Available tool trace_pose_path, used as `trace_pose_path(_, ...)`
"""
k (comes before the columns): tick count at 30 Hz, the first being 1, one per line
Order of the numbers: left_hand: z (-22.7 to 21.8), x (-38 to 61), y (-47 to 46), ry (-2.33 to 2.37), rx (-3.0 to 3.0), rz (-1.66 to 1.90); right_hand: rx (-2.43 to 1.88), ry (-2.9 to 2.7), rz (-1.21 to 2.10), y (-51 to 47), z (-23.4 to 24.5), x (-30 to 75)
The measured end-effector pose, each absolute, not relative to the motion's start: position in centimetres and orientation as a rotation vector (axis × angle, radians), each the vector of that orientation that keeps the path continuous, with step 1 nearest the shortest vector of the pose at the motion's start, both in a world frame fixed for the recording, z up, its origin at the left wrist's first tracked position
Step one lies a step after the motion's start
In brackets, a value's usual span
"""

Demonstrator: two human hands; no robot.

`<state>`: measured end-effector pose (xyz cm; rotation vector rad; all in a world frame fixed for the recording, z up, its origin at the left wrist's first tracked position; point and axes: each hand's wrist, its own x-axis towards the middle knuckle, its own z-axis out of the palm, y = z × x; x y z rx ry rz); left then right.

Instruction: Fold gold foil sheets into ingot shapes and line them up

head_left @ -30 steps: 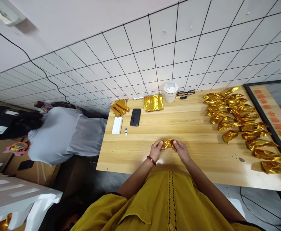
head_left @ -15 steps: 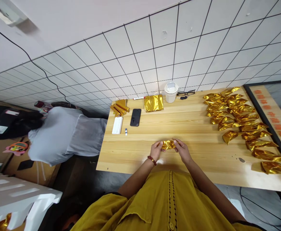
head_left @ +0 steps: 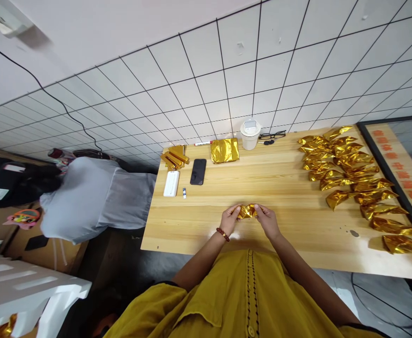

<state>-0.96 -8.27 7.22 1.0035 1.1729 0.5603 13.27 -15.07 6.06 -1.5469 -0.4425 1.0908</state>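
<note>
A crumpled piece of gold foil paper (head_left: 247,211) is stretched between my two hands, just over the near part of the wooden table (head_left: 198,220). Pinched on its left end is my left hand (head_left: 229,219), with a beaded bracelet at the wrist. My right hand (head_left: 266,218) grips the other end between thumb and fingers. Folded gold foil shapes (head_left: 353,183) lie in rows at the table's right side. Toward the back, a flat stack of gold foil sheets (head_left: 224,150) rests by the wall, and gold foil strips (head_left: 175,157) lie at the back left corner.
On the left of the table lie a black phone (head_left: 198,172), a white power bank (head_left: 171,183) and a small tube-like item (head_left: 184,193). A lidded white cup (head_left: 251,134), glasses (head_left: 275,135) and a marker (head_left: 203,143) stand or lie along the tiled wall. A grey-covered chair (head_left: 96,197) adjoins the left edge.
The foil between my hands looks more bunched together and shorter. My hands stay in nearly the same place; the camera has shifted very slightly.
</note>
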Motion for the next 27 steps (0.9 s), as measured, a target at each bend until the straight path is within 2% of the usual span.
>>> trace_pose_path(13,6.9,-1.1,-7.8,1.235,0.937,0.646,-1.555,-0.398,1.174,-15.2,6.2,14.0)
trace_pose_path(22,6.4,-2.1,-6.8,1.274,1.023,0.669,-1.685,-0.865,1.467,-15.9,5.8,14.7)
trace_pose_path(24,6.6,-2.3,-6.7,1.218,1.091,0.632,-1.69,-0.982,1.429,-15.9,6.1,15.0)
trace_pose_path(27,7.1,-2.4,-6.7,1.073,1.301,0.583,-1.705,-1.005,1.199,-15.7,6.5,15.2)
